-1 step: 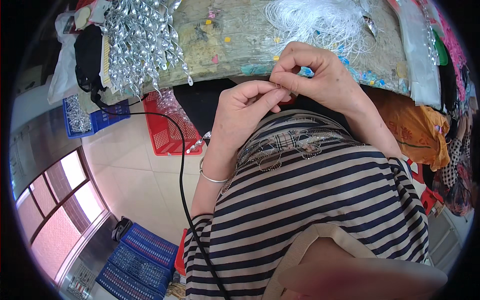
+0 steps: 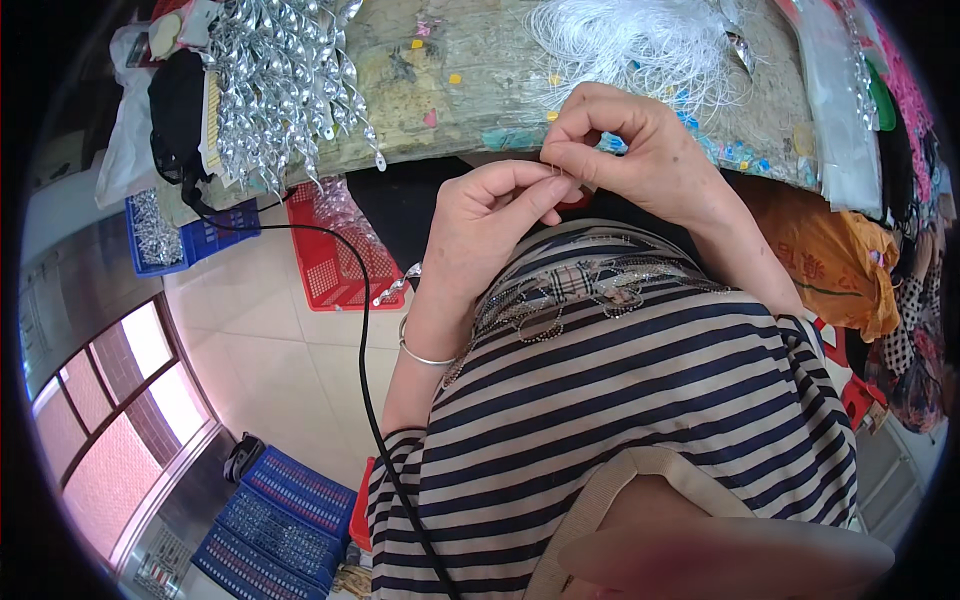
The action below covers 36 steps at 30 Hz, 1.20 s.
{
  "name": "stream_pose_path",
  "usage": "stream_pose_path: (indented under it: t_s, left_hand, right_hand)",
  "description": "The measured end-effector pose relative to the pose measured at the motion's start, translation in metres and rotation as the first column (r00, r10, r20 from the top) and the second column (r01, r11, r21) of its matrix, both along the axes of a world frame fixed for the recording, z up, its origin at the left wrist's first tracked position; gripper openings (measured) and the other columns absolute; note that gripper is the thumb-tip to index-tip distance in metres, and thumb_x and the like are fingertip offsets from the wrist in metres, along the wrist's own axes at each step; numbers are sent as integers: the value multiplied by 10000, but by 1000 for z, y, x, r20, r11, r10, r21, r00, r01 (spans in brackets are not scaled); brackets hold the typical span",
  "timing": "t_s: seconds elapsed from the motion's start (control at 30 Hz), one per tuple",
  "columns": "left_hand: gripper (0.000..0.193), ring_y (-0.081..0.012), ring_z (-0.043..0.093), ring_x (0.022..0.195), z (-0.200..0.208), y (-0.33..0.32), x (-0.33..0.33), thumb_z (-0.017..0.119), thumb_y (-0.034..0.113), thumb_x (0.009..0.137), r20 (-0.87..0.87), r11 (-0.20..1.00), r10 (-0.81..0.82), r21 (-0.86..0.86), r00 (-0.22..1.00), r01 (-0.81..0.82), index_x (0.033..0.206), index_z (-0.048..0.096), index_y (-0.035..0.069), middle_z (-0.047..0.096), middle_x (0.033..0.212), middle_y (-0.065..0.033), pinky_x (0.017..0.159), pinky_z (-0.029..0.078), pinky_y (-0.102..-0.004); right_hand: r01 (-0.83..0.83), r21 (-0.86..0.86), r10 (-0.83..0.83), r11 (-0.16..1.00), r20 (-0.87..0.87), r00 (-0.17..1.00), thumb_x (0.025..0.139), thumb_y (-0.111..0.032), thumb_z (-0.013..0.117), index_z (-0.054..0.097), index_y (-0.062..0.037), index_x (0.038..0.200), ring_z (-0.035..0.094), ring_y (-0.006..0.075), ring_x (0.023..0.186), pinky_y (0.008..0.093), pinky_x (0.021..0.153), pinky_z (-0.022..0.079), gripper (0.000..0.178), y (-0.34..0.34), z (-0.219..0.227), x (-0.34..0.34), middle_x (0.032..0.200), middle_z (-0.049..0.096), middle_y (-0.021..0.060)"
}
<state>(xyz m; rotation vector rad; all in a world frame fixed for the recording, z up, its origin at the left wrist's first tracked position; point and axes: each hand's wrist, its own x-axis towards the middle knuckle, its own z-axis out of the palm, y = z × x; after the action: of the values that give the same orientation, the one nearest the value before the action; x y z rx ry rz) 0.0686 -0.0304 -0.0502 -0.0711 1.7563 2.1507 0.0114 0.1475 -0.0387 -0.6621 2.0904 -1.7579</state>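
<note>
In front of my waist, just off the near edge of the worktable [image 2: 400, 100], both hands meet fingertip to fingertip. My left hand [image 2: 480, 220] is closed in a pinch, thumb against index finger. My right hand [image 2: 640, 150] pinches too, its thumb and forefinger close to the left fingertips. A very fine, pale bit shows between the two pinches, too thin to name. Beyond my right hand lies a loose heap of white thread [image 2: 630, 50]. Twisted silver strips [image 2: 285, 90] are piled at the table's left side, some hanging over its edge.
Small blue pieces [image 2: 740, 155] are scattered along the table's near right edge. A black cable [image 2: 365, 350] runs down past my left arm. On the floor stand a red basket [image 2: 320, 270] and a blue crate [image 2: 160, 245]. An orange bag [image 2: 820, 265] hangs at right.
</note>
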Motion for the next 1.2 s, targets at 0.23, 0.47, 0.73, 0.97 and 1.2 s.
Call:
stream_pose_path:
  t_s: [0.23, 0.47, 0.73, 0.97, 1.2]
  left_hand:
    - [140, -48, 492, 612, 2, 6, -1, 635, 86, 866, 38, 972, 220, 74, 975, -222, 956, 675, -14, 664, 801, -58, 563, 374, -175]
    - [127, -41, 561, 716, 4, 3, 3, 654, 91, 854, 53, 964, 245, 92, 968, -249, 949, 697, 18, 667, 793, -21, 629, 385, -179]
    - [114, -60, 571, 720, 4, 3, 2, 647, 66, 845, 17, 967, 226, 115, 974, -227, 925, 693, 0, 663, 786, -36, 643, 396, -186]
    - [111, -73, 516, 636, 3, 5, 2, 619, 58, 846, 18, 970, 218, 108, 976, -219, 892, 665, -31, 639, 747, -65, 590, 372, -197]
    - [109, -77, 515, 637, 2, 4, 1, 612, 60, 849, 19, 975, 189, 117, 982, -190, 888, 662, -29, 636, 740, -66, 596, 371, -199]
  right_hand:
    - [64, -32, -61, 997, 78, 995, 857, -90, 649, 663, -18, 879, 543, 66, 780, 226, 713, 438, 76, -1, 3, 2, 832, 586, 1]
    - [114, -90, -102, 989, 126, 987, 928, -180, 569, 676, -33, 955, 542, 80, 854, 224, 793, 413, 184, 4, -5, 3, 881, 600, 1]
    - [65, -32, -59, 997, 166, 984, 947, -194, 538, 683, -43, 1005, 538, 84, 882, 233, 816, 413, 217, 10, -2, 9, 943, 597, -3]
    - [34, -100, -15, 994, 186, 982, 907, -93, 581, 679, -32, 1018, 560, 97, 882, 226, 800, 446, 161, 13, -1, 12, 930, 588, 11]
    - [10, -104, 14, 995, 227, 974, 863, -47, 628, 678, -21, 1011, 572, 108, 878, 223, 787, 457, 158, 11, 3, 14, 926, 591, 34]
